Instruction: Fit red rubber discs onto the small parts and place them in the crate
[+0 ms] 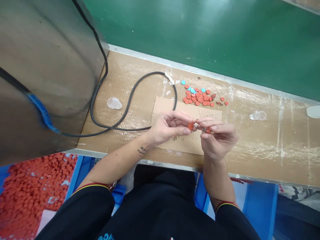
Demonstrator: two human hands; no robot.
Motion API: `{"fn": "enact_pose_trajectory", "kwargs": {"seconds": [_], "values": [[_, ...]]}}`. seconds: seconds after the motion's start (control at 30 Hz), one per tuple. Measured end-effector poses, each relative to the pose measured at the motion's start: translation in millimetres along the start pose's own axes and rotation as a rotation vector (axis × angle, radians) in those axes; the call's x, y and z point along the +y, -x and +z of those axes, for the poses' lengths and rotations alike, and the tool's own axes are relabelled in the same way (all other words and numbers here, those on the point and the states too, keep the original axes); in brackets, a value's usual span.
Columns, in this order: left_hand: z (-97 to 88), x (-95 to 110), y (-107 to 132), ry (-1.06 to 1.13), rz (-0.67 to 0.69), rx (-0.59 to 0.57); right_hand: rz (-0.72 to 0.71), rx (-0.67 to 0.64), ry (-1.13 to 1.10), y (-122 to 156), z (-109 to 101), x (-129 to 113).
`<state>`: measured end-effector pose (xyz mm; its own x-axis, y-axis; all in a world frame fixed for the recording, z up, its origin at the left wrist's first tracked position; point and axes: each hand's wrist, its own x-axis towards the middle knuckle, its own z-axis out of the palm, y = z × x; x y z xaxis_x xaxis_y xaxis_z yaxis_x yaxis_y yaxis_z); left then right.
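Between the thumb and fingers of my left hand (166, 128) is a small round red disc (190, 126), much like a button. My right hand (220, 140) pinches a slim red-and-metal part (203, 129); its exact kind is too small to make out. The tip of that part is close to the disc, and I cannot tell whether they touch. Both hands are over a flat cardboard sheet (180, 147) scattered with tiny dark bits. Just beyond them lies a heap of red discs (199, 98) with several light-blue discs (192, 90) among them.
A black cable (130, 100) loops across the table's left side, beside a metal cabinet (50, 66). Clear plastic pieces lie left (114, 103) and right (258, 115). A green panel (200, 40) stands behind. Below left is a bin of red discs (37, 193).
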<state>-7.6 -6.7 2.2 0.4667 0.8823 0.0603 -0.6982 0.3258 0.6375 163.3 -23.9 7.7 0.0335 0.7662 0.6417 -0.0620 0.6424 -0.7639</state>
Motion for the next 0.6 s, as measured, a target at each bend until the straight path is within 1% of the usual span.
{"fn": "enact_pose_trajectory", "kwargs": {"seconds": [0.13,0.23,0.43,0.6], "values": [[0.4,0.2,-0.1,-0.001,0.020,-0.028,-0.022,-0.024,0.067,2.4,-0.4,-1.2],[-0.6,-0.1,0.5,-0.021,0.005,-0.008,-0.030,-0.045,0.112,3.0,-1.4,-1.6],[-2.6,0.8,2.0,-0.086,-0.041,0.008,-0.049,-0.067,0.095,3.6,-3.4,-0.9],[-0.1,0.5,2.4,-0.071,0.014,-0.009,-0.049,-0.069,0.104,4.8,-2.4,-0.8]]}}
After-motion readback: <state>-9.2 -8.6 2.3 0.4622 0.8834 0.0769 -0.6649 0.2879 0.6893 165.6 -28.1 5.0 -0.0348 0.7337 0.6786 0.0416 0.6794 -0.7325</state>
